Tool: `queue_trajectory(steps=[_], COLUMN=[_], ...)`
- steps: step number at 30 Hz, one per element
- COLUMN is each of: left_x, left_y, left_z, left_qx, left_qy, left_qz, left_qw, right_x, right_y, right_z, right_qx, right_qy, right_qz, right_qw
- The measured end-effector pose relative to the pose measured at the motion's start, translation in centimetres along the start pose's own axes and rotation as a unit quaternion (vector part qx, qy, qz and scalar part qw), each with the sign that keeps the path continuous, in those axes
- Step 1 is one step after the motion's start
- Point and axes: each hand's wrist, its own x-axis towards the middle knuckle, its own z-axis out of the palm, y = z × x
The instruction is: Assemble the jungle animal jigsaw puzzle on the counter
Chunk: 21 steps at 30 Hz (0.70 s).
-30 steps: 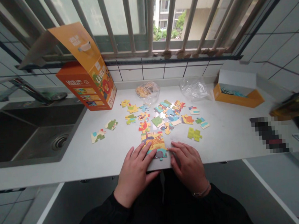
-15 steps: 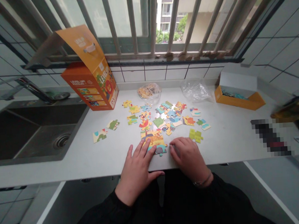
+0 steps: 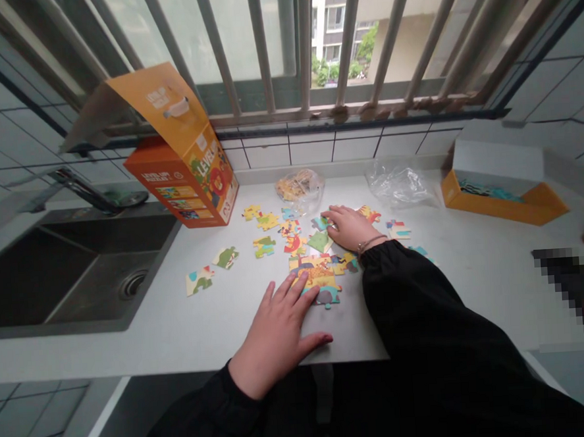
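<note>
My left hand [image 3: 283, 328] lies open, its fingertips resting on the left side of a joined block of jigsaw puzzle pieces [image 3: 319, 269] showing a yellow and teal picture. Farther back, my right hand [image 3: 354, 228] is closed with fingers and thumb at the edge of a blue-green puzzle piece [image 3: 321, 223]. Part of that piece and several neighbours are hidden under the hand. Just in front of it lies a green puzzle piece [image 3: 319, 242]. A yellow and dark-blue puzzle piece [image 3: 345, 263] sits at the block's upper right.
Loose puzzle pieces [image 3: 226, 257] lie left and right of the block. An orange puzzle box [image 3: 184, 185] stands open beside the sink [image 3: 130, 321]. Behind are a bag of pieces [image 3: 299, 188] and a crumpled clear bag [image 3: 401, 184]. An open yellow box [image 3: 506, 202] is at right.
My right hand has moved from beside the block, away from me, to the loose pieces behind. My left hand stays on the block. The view has shifted slightly.
</note>
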Motion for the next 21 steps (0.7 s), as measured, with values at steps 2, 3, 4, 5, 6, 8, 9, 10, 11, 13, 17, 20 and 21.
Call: queue_trajectory(steps=[2, 3, 4, 5, 6, 8, 9, 10, 11, 13, 17, 20, 21], left_x=[1.2, 2.2, 3.3, 4.7, 6.1, 9.0, 10.3, 11.3, 12.1, 12.9, 12.6, 12.3, 12.3], left_y=[-0.3, -0.6, -1.0, -1.6, -2.3, -4.0, -4.9, -5.7, -6.5, -7.8, -8.2, -7.7, -7.6], left_z=[-1.3, -2.1, -2.9, -3.7, -4.3, -4.8, -4.8, -4.6, -4.2, -3.3, -1.9, -1.8, -1.9], left_qx=[-0.019, -0.036, -0.056, -0.079, -0.101, -0.124, -0.133, -0.144, -0.158, -0.189, -0.235, -0.247, -0.248], left_qy=[0.004, 0.004, 0.0, -0.003, -0.009, 0.034, 0.078, 0.122, 0.151, 0.169, 0.14, 0.138, 0.144], left_qz=[0.014, 0.025, 0.037, 0.046, 0.054, 0.022, 0.009, -0.008, -0.024, -0.052, -0.074, -0.076, -0.077], left_qw=[1.0, 0.999, 0.998, 0.996, 0.993, 0.991, 0.988, 0.982, 0.976, 0.966, 0.959, 0.956, 0.955], right_x=[0.0, -0.1, -0.1, -0.1, -0.1, 0.0, 0.0, 0.0, 0.0, -0.1, 0.0, 0.0, 0.0], right_y=[0.6, 0.8, 0.9, 0.9, 0.9, 0.7, 0.6, 0.5, 0.4, 0.3, 0.4, 0.9, 1.1], right_z=[0.1, 0.0, -0.1, -0.3, -0.5, -0.8, -0.9, -0.9, -0.9, -0.9, -0.7, -0.2, 0.0], right_qx=[0.004, 0.004, 0.005, 0.004, 0.003, -0.001, -0.004, -0.008, -0.013, -0.029, -0.047, -0.031, -0.025], right_qy=[0.003, 0.008, 0.012, 0.015, 0.016, 0.018, 0.02, 0.022, 0.024, 0.017, 0.002, 0.01, 0.016], right_qz=[0.001, 0.003, 0.007, 0.014, 0.022, 0.039, 0.044, 0.045, 0.043, 0.034, 0.027, 0.045, 0.055], right_qw=[1.0, 1.0, 1.0, 1.0, 1.0, 0.999, 0.999, 0.999, 0.999, 0.999, 0.999, 0.998, 0.998])
